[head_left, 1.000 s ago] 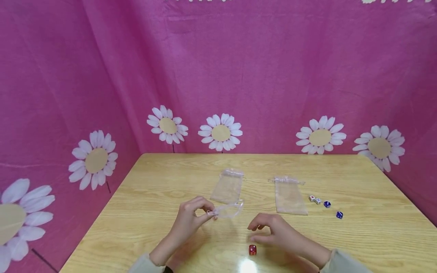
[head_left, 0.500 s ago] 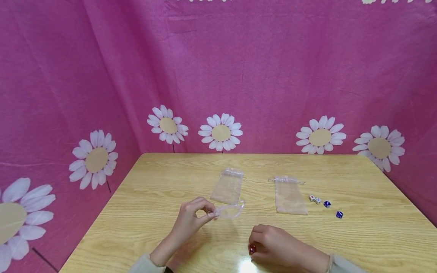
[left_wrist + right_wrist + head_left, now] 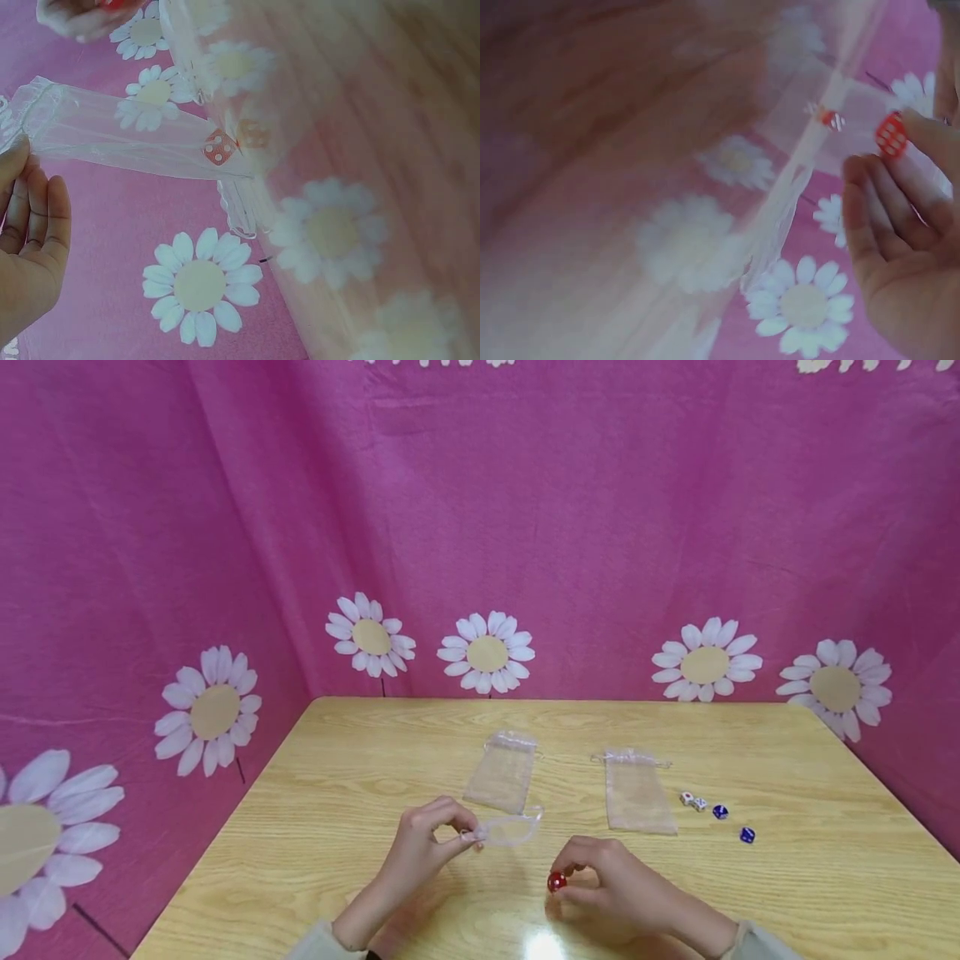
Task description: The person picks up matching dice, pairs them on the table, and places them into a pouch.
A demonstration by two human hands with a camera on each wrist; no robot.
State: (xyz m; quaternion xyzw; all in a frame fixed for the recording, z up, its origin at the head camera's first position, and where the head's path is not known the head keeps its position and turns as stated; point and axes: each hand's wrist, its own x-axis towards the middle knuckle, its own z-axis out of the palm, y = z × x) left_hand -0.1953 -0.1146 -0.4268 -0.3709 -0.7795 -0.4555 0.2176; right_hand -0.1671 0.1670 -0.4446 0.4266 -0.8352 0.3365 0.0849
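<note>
My left hand [image 3: 435,843] pinches the rim of a sheer organza drawstring bag [image 3: 112,131] between thumb and fingers, and the bag's mouth gapes toward the right. Through the mesh, a red die [image 3: 219,148] shows at the bottom of the bag in the left wrist view. My right hand [image 3: 622,885] pinches a second red die [image 3: 557,882] just above the table, to the right of the held bag. The right wrist view shows that die [image 3: 891,135] between thumb and fingertips, spotted white.
Two flat sheer bags, one at centre [image 3: 501,772] and one further right [image 3: 639,793], lie on the wooden table [image 3: 360,735]. Right of them are two white dice [image 3: 693,801], a blue die [image 3: 720,812] and another blue die [image 3: 747,835]. A pink flowered curtain [image 3: 585,527] stands behind.
My right hand reached down to the red die on the table, took hold of it and lifted it slightly. The left hand with the bag has barely moved.
</note>
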